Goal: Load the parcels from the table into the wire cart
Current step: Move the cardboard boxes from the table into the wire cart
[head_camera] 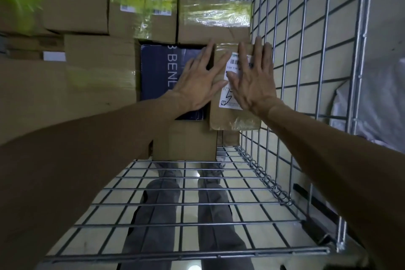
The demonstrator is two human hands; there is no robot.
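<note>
Brown cardboard, glossy with clear tape at both ends, makes up the small parcel point(220, 116), which carries a white barcode label point(228, 96) with black handwriting. It sits inside the wire cart point(355, 72), close against the right mesh wall, just beside a dark blue box point(157, 70). The left hand point(198, 82) and right hand point(255, 81) press flat on it, fingers straight and spread, gripping nothing.
</note>
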